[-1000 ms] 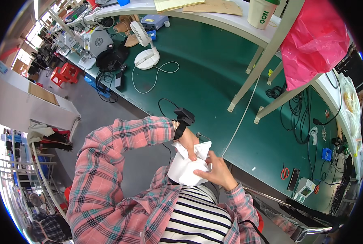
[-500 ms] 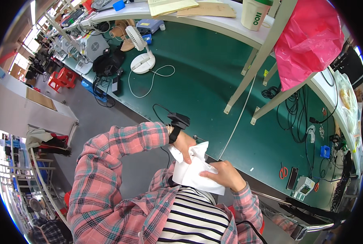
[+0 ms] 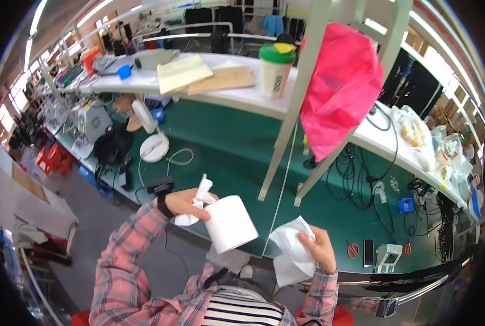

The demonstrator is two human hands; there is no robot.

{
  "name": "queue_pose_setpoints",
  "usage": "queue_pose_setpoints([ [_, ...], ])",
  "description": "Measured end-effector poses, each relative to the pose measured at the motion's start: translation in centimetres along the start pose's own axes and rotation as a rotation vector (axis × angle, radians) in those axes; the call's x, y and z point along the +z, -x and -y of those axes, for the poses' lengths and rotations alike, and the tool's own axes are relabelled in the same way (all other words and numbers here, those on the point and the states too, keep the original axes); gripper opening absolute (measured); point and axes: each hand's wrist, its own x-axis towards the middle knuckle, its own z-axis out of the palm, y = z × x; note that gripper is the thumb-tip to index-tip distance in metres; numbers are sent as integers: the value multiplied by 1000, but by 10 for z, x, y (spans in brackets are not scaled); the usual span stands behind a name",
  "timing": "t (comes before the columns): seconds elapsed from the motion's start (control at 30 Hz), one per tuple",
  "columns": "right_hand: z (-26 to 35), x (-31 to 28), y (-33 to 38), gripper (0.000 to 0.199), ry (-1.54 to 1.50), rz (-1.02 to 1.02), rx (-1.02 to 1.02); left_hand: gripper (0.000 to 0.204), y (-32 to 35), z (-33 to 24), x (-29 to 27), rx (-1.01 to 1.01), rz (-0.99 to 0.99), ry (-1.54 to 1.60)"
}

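My left hand (image 3: 186,203) is closed on a white roll of toilet paper (image 3: 231,224), held tilted over the near edge of the green-topped bench. A crumpled piece of tissue (image 3: 203,189) sticks up between the same hand's thumb and fingers. To the right, my right hand (image 3: 320,250) pinches a loose, creased tissue sheet (image 3: 292,243) that hangs down from the fingers. A gap separates this sheet from the roll.
On the green bench (image 3: 226,146) stand a white fan (image 3: 154,146) at left, and red-handled scissors (image 3: 353,250), a black phone (image 3: 368,252) and a small meter (image 3: 388,257) at right. A raised white shelf (image 3: 242,98) carries papers and a cup (image 3: 275,70). A pink bag (image 3: 340,92) hangs by its post.
My hands, together on the white paper before, have moved apart. My right hand now holds a separate tissue sheet, and the roll in my left hand shows plainly. The view has tilted upward.
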Motion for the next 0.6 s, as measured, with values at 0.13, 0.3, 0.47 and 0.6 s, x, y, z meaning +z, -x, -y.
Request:
queue_pose_setpoints([
  [0.13, 66, -11, -31, 38, 409, -362, -337, 53, 13, -70, 30, 330, -370, 26],
  [0.3, 167, -36, -74, 70, 719, -529, -451, 43, -14, -141, 57, 698, -710, -139],
  [0.47, 214, -54, -142, 50, 1301, -633, -468, 43, -63, -195, 58, 1031, -859, -265],
  [0.6, 207, -63, -144, 32, 1448, -608, -470, 41, -113, -229, 55, 1208, -911, -331],
])
